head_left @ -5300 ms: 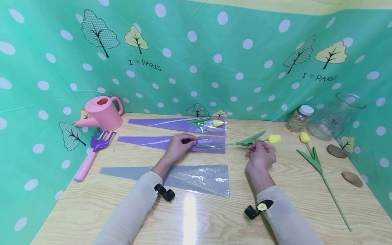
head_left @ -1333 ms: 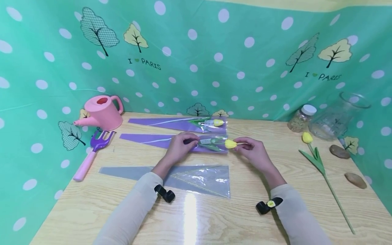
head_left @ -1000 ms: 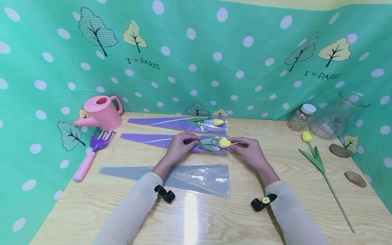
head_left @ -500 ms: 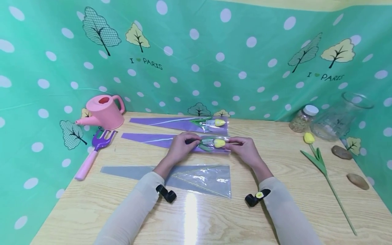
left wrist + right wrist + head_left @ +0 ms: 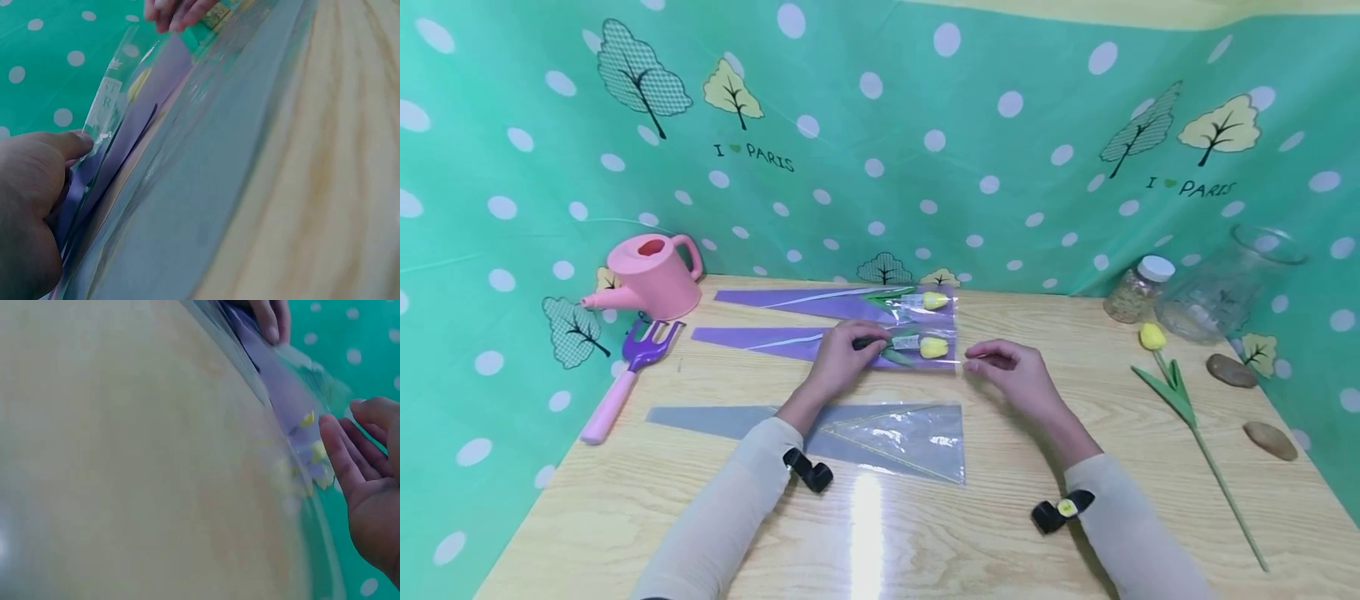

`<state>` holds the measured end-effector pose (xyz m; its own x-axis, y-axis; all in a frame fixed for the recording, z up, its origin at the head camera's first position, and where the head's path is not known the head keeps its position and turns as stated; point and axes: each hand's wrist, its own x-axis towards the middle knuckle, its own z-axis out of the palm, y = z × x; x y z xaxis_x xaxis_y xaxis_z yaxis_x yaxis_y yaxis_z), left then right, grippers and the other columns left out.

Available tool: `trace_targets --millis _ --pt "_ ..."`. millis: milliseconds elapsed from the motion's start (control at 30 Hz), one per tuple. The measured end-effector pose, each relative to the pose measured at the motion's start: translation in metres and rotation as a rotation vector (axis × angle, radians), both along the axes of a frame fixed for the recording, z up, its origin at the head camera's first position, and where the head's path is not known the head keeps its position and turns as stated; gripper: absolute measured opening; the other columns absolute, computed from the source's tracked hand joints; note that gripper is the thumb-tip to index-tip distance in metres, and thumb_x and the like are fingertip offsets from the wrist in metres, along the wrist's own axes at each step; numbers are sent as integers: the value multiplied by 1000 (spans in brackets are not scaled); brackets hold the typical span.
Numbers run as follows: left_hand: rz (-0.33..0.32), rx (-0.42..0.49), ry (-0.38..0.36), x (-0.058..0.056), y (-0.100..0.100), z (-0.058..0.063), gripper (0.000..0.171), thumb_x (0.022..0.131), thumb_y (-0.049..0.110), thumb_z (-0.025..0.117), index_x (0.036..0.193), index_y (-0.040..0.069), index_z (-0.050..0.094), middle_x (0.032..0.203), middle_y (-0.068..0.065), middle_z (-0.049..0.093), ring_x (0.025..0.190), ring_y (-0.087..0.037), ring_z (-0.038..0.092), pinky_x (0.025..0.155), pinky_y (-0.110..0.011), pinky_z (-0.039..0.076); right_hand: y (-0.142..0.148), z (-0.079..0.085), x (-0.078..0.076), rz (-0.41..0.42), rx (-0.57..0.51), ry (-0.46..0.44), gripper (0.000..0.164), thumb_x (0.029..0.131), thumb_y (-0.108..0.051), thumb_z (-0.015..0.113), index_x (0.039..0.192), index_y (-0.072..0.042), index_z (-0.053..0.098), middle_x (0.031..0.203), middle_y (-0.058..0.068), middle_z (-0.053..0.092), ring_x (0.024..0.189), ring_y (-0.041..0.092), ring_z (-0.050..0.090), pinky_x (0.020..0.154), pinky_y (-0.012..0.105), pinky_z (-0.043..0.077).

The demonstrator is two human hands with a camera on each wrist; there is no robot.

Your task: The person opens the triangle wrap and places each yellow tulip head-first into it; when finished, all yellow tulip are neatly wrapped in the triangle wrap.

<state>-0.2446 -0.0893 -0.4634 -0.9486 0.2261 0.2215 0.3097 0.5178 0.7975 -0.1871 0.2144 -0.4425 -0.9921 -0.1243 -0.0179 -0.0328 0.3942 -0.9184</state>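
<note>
My left hand pinches the upper layer of a purple flower sleeve, with its clear film lifted in the left wrist view. Inside that sleeve lies a yellow tulip, its bloom near the wide right end and most of its stem hidden. Just off that end is my right hand, fingers loosely bent and nothing between them. Behind, a second purple sleeve holds another yellow tulip. A flat grey sleeve lies nearer me.
One loose tulip lies at the right, beside two brown stones. A lidded jar and a glass vase stand at the back right. On the left are a pink watering can and a purple hand fork.
The tulip has moved left into the middle sleeve, pushed by my right hand. That hand has since let go and drawn back to the right. My left hand has kept its hold.
</note>
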Motion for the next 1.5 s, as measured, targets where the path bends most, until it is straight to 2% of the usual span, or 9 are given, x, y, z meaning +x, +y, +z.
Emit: trace_targets --millis 300,433,567,667,767,967,1133,1267,1500 --pt "31 -5 8 0 3 2 20 94 18 76 113 19 79 129 -4 71 128 -29 60 118 -52 41 5 0 48 144 84 77 22 93 -17 78 113 -10 75 106 5 76 92 11 69 80 21 59" --pt "52 16 17 2 2 7 21 93 16 77 114 17 79 128 -4 71 128 -28 61 118 -49 43 0 -8 57 198 113 132 21 91 -19 80 111 -14 78 100 -2 74 86 10 64 72 21 55" --pt "30 39 34 8 2 15 20 93 16 76 113 16 78 127 -5 72 126 -28 63 116 -48 46 -5 -17 62 221 174 172 21 89 -24 83 110 -21 79 104 -7 73 92 9 62 76 20 52" --pt "-10 31 46 17 2 19 18 94 19 76 112 16 79 126 -5 73 126 -27 64 116 -48 45 -7 -21 65 208 239 199 20 87 -24 84 107 -24 80 105 -11 71 99 7 63 84 21 53" --pt "-80 22 48 34 -3 21 18 94 17 75 111 15 79 123 -5 75 123 -26 66 114 -50 48 -11 -22 66 218 280 248 17 87 -20 84 104 -22 81 104 -10 69 100 9 63 86 24 54" --pt "-254 -34 -98 78 -11 26 21 94 17 75 114 17 78 123 3 75 124 -21 66 112 -48 51 -14 -21 64 232 311 356 14 87 -12 84 99 -18 83 99 -8 69 96 11 64 82 26 56" --pt "-364 -72 -128 98 -14 24 26 95 22 75 120 19 76 127 6 73 127 -18 65 115 -45 48 -13 -22 62 218 326 394 14 85 -9 84 95 -18 83 97 -9 70 93 8 65 81 27 58" --pt "-341 -38 -138 101 -17 15 28 94 24 77 122 21 75 127 9 73 127 -17 64 115 -43 48 -14 -24 61 214 332 394 13 85 -8 84 94 -17 83 95 -10 70 92 7 65 81 26 59" --pt "-273 43 -162 100 -21 3 31 92 20 78 123 22 75 125 9 74 125 -17 66 114 -43 49 -15 -28 60 209 312 408 14 85 -5 83 93 -17 82 94 -9 71 89 6 66 79 24 59"
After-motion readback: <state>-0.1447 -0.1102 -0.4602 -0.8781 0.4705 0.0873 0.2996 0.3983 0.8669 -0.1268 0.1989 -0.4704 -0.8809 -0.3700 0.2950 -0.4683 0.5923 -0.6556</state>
